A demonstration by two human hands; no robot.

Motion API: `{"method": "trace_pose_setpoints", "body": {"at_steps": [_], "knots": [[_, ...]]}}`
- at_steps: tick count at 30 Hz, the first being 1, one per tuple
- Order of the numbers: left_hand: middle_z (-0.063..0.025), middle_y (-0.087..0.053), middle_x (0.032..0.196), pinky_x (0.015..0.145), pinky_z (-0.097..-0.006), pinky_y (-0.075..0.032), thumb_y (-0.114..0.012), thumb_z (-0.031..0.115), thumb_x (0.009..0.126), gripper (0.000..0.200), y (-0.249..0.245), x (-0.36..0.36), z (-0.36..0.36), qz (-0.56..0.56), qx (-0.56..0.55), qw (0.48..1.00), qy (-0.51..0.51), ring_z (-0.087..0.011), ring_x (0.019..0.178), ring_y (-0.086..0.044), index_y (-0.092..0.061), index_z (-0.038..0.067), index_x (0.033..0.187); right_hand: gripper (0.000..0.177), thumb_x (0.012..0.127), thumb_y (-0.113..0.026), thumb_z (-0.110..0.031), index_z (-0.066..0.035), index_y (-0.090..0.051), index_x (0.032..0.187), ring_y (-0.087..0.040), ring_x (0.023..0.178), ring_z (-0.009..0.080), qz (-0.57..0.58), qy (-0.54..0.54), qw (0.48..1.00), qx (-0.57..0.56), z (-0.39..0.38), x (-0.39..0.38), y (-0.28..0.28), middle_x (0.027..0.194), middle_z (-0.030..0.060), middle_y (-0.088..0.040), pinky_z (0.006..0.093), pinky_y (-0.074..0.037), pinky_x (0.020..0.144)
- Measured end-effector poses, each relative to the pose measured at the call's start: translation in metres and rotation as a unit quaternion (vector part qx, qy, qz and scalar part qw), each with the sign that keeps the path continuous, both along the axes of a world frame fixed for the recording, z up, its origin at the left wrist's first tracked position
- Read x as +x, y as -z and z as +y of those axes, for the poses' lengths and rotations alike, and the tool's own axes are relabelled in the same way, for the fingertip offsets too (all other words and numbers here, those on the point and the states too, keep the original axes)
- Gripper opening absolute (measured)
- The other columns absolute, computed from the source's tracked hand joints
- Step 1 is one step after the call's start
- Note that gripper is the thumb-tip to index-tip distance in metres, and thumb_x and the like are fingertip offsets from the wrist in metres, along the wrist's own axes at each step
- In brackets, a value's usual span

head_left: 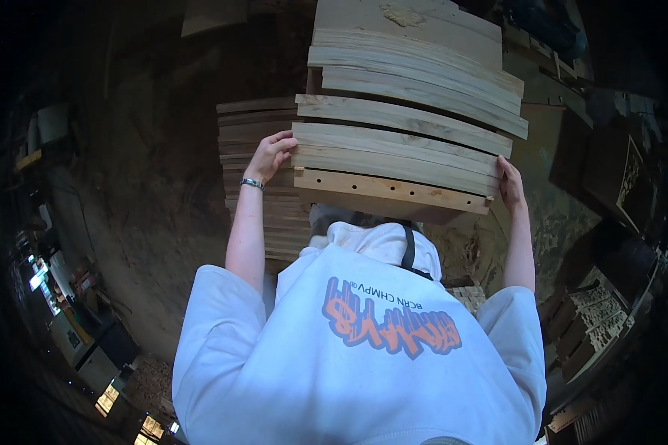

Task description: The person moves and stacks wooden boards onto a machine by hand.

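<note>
Clasping a stack of curved boards (pixel 397 159) by its ends: left hand (pixel 269 154) grip closed on the left end, right hand (pixel 510 185) on the right, stack spanning between, above a pile of planks (pixel 254 130).

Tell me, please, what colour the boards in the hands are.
Pale tan boards, bare wood; head view.

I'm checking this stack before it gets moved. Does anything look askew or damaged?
Yes: the curved boards between the left hand and right hand are not squared up; the farther ones step out to the right. A rough pale patch marks the farthest board.
</note>
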State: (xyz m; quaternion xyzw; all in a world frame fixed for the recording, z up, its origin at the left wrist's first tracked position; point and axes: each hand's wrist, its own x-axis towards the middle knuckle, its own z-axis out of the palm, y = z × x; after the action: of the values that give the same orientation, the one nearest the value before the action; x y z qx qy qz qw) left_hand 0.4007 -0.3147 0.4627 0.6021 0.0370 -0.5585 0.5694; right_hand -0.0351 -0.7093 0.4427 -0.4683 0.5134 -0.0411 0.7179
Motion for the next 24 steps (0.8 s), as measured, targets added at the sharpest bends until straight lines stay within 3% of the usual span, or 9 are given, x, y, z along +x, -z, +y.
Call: {"method": "trace_pose_setpoints", "body": {"at_steps": [4,6,7,8,10,16,24], "knots": [[-0.0074,-0.065,0.107,0.088,-0.0269,-0.046,-0.066,0.017,0.087,0.035,0.002,0.011,-0.019,0.005,-0.014,0.999,-0.047,-0.013,0.096,-0.059,-0.061,-0.003,0.116,0.045,0.094,-0.056,-0.041,-0.002,-0.058,0.117,-0.057,0.1,0.012,0.049,0.007,0.999,-0.005,-0.008,0.011,-0.002,0.109,0.0038,-0.062,0.0277,-0.046,0.088],[-0.0071,-0.066,0.105,0.087,-0.0266,-0.046,-0.066,0.018,0.088,0.032,0.001,0.014,-0.032,-0.018,-0.022,0.996,-0.085,-0.0126,0.093,-0.06,-0.063,-0.002,0.113,0.046,0.092,-0.059,-0.041,-0.002,-0.058,0.116,-0.058,0.096,0.0116,0.042,0.085,0.993,-0.074,-0.01,0.029,-0.014,0.106,0.0029,-0.062,0.027,-0.046,0.084],[-0.0065,-0.067,0.102,0.085,-0.0257,-0.046,-0.066,0.02,0.089,0.03,0.001,0.015,-0.038,-0.077,0.018,0.996,-0.045,-0.012,0.091,-0.06,-0.065,-0.002,0.11,0.047,0.09,-0.063,-0.041,-0.002,-0.058,0.115,-0.057,0.087,0.0099,0.068,0.052,0.993,-0.078,-0.018,0.029,-0.014,0.102,0.0021,-0.062,0.0246,-0.046,0.076],[-0.006,-0.068,0.099,0.083,-0.0248,-0.046,-0.066,0.021,0.09,0.027,0.0,0.016,-0.042,-0.136,0.056,0.989,-0.004,-0.0114,0.089,-0.061,-0.068,-0.001,0.106,0.047,0.09,-0.063,-0.041,-0.002,-0.058,0.115,-0.057,0.087,0.0099,0.067,0.054,0.993,-0.079,-0.02,0.031,-0.011,0.102,0.0021,-0.062,0.0246,-0.046,0.076],[-0.0053,-0.068,0.096,0.081,-0.0243,-0.045,-0.066,0.021,0.089,0.026,0.001,0.016,-0.039,-0.131,0.049,0.99,-0.012,-0.0108,0.087,-0.061,-0.069,0.0,0.104,0.041,0.087,-0.068,-0.039,-0.004,-0.06,0.107,-0.052,0.073,0.0058,0.067,0.04,0.992,-0.098,-0.023,0.034,-0.007,0.091,-0.0014,-0.06,0.0202,-0.041,0.063],[-0.0039,-0.067,0.094,0.078,-0.0252,-0.045,-0.071,0.017,0.084,0.025,0.007,0.015,-0.028,-0.076,0.025,0.996,-0.047,-0.0102,0.087,-0.06,-0.069,0.0,0.102,0.032,0.085,-0.071,-0.039,-0.009,-0.06,0.093,-0.043,0.064,0.0036,0.074,0.023,0.993,-0.086,-0.013,0.038,-0.026,0.077,-0.0064,-0.053,0.0199,-0.033,0.056],[-0.0043,-0.064,0.099,0.079,-0.0279,-0.048,-0.07,0.012,0.082,0.028,0.01,0.014,-0.03,-0.044,-0.002,0.997,-0.063,-0.0126,0.091,-0.059,-0.06,0.003,0.107,0.036,0.087,-0.068,-0.036,-0.005,-0.061,0.104,-0.055,0.085,0.0061,0.023,-0.007,0.998,-0.054,-0.022,0.029,-0.008,0.096,-0.0013,-0.061,0.0222,-0.044,0.074]]}}
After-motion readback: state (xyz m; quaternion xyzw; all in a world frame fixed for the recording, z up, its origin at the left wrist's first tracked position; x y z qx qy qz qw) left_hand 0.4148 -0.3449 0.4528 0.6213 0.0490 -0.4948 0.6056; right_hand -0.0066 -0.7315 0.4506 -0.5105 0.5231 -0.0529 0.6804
